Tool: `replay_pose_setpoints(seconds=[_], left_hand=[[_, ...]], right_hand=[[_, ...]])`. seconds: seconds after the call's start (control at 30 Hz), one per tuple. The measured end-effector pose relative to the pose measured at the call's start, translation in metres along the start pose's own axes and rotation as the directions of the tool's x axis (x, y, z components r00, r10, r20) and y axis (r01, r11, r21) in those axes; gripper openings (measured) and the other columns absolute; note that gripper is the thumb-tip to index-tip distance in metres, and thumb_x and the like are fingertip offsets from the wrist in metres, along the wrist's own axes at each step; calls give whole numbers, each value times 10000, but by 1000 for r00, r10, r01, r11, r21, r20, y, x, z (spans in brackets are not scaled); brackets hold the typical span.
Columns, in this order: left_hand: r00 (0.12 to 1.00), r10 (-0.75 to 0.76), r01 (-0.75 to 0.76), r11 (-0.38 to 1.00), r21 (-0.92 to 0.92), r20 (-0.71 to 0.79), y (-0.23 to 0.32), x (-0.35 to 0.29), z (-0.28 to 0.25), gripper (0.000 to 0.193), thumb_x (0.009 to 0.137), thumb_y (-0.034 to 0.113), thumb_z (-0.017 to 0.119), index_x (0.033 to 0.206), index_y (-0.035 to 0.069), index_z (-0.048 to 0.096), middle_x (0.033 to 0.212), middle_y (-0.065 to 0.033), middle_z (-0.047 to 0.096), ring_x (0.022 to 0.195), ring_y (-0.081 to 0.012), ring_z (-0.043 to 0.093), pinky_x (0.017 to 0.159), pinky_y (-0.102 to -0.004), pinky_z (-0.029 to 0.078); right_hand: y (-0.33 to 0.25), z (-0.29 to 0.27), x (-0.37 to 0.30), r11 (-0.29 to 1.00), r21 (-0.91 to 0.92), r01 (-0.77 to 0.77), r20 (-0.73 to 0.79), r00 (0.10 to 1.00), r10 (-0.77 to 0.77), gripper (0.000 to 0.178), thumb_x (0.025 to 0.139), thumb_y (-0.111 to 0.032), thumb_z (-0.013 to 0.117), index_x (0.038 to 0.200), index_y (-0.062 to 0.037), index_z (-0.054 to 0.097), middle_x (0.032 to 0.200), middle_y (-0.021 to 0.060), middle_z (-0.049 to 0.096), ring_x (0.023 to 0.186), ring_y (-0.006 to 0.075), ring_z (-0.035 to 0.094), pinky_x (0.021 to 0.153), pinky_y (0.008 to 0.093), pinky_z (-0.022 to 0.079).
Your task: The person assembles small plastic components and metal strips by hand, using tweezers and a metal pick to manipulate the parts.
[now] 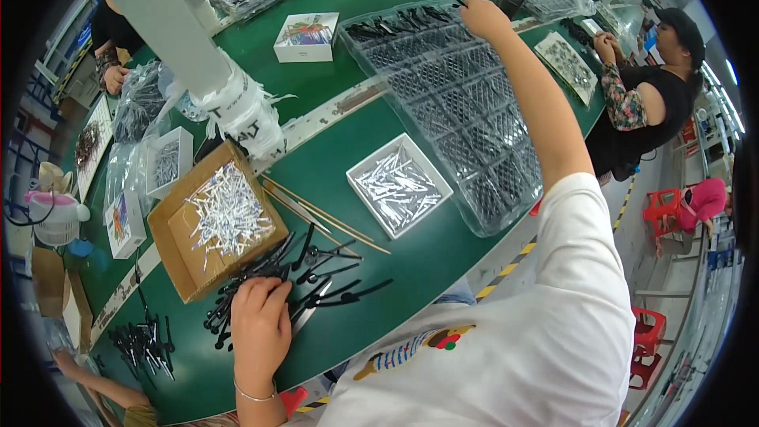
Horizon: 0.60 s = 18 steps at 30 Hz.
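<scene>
My left hand (pixel 261 323), with a bracelet at the wrist, lies at the near edge of a loose pile of thin black rods with rounded ends (pixel 320 261). Its fingers curl down onto the rods, and the fingertips are partly hidden. My right arm reaches far out over a clear plastic tray with many compartments (pixel 474 134). At the tray's far right corner, my right hand (pixel 484 20) pinches a small black rod (pixel 457 0). Black pieces (pixel 407 22) fill the tray's far row of compartments, and darker pieces show through lower down.
A cardboard box (pixel 174 245) and a white box (pixel 402 232) hold small white-silver pieces. Wooden sticks (pixel 332 217) lie between them. A wrapped post (pixel 229 103) rises behind. More black rods (pixel 144 345) lie at left. Co-workers sit at right (pixel 656 95), far left and lower left.
</scene>
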<state>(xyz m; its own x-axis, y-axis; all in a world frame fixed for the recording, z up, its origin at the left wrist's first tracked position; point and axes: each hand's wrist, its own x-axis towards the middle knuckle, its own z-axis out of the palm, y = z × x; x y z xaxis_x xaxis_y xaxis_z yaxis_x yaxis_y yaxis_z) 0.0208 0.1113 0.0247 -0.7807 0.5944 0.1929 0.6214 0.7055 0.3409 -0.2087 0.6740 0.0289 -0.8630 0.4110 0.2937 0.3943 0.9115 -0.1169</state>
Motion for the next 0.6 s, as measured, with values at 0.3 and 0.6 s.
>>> replay_pose_setpoints(seconds=[0.3,0.6], left_hand=[[998,-57,56,998,-25,-23,-8,10,0,200,670,0,670,868,23,650,915,-93,612,902,-301,574,791,-394,470],[983,-182,182,979,-96,8,-17,-4,-38,338,603,55,720,936,42,662,974,-102,620,932,-321,562,821,-404,453]], right_hand=[[2,19,56,975,179,-129,265,961,78,353,841,-306,521,889,3,684,760,177,680,799,341,659,741,444,520],[11,30,63,999,-32,-30,35,999,31,428,859,-423,531,978,-39,677,1040,231,647,1019,406,596,854,490,481]])
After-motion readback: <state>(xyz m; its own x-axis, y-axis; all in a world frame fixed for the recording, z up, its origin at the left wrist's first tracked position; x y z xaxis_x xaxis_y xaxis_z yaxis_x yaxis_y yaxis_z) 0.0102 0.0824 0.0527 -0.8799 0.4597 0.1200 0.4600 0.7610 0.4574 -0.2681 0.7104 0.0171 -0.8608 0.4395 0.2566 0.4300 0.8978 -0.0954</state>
